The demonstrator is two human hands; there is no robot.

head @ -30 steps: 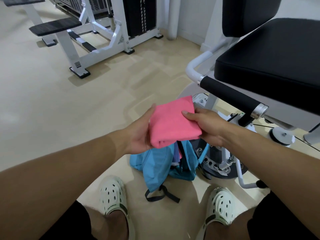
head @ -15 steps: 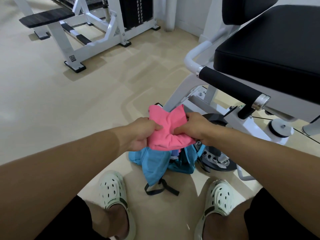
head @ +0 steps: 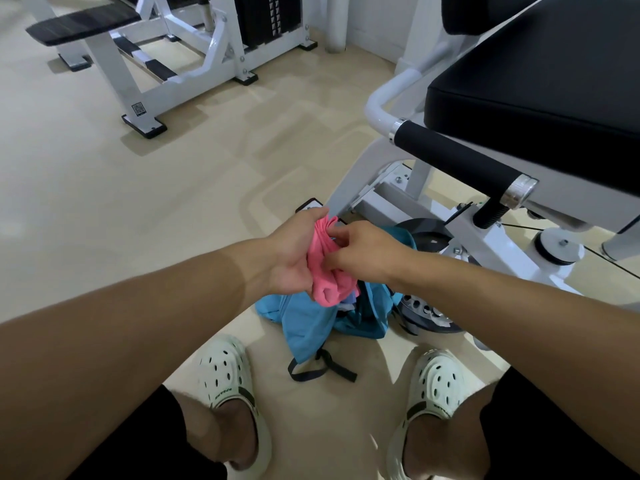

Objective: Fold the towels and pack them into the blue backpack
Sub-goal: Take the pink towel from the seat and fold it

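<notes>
The left hand (head: 294, 251) gripped the pink towel (head: 325, 268) from the left side, with the fingers curled round the bunched cloth and the thumb at its top edge. The right hand (head: 363, 251) held the same towel from the right, its fingers pinching the folds near the top. The towel was squeezed into a narrow roll between the two hands, and its lower end hung just above the opening of the blue backpack (head: 311, 323).

The backpack lay slumped on the beige floor (head: 104, 220) between the person's feet, with its mouth open toward the hands. Something pale purple showed inside the opening, but I cannot tell what it was. A dark strap (head: 318, 370) of the backpack lay on the floor in front of it.

The person wore white clogs (head: 225, 375) and black shorts (head: 554, 410). To the right stood a white exercise machine (head: 398, 202) with a black padded seat (head: 536, 81) and a black padded bar (head: 457, 157). Another white machine (head: 180, 64) with a black pad stood far at the upper left.
</notes>
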